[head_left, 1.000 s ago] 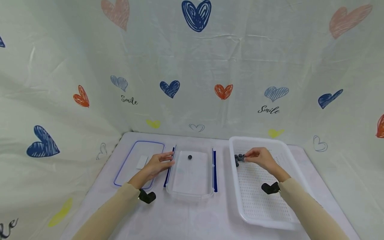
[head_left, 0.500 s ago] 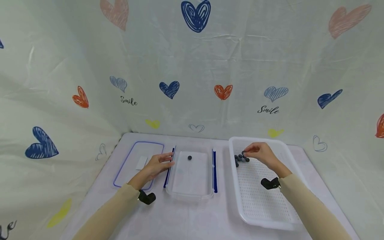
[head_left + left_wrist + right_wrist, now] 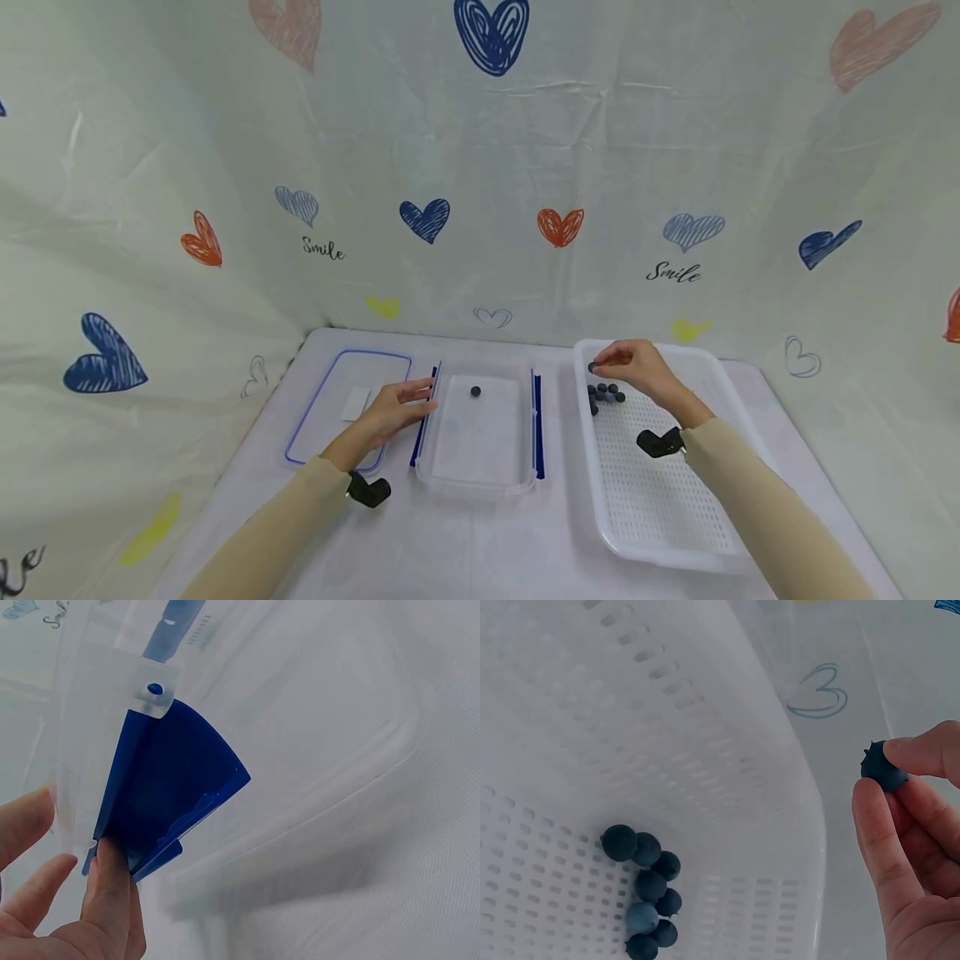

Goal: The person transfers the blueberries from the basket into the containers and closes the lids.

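Biggest thing out there, the curtain [image 3: 480, 150], pale and sprinkled with hearts [image 3: 425, 221], fills the back! Below it runs the bench [image 3: 480, 550] under its white cover. On the right, the white basket [image 3: 675, 508], long, its floor full of little holes. Centre stage, the clear tub [image 3: 480, 442], lying lengthwise, its top uncovered! Left of that, flat on the bench, the blue-edged lid [image 3: 322, 425].

In come two beige sleeves [image 3: 772, 508], one from each side. Now the hands! The left hand [image 3: 393, 412] is at the tub's left side, reaching across the lid, thumb and fingers apart; the left wrist view has a fingertip right on the left flap [image 3: 176, 772], blue and swung outward. The right hand [image 3: 645, 371] is up at the basket's far left corner, and it's clamped, thumb and fingers pinching one berry!

Smaller still: a black mount [image 3: 660, 443] on each wrist, a white label [image 3: 355, 404] on the lid. The pile [image 3: 651, 886] hugs the basket's left wall, eight dark blue berries showing, touching one another. The held berry [image 3: 883, 766] sits apart from them, little points at its crown, and a lone berry [image 3: 476, 392] lies inside the tub, toward the far end!
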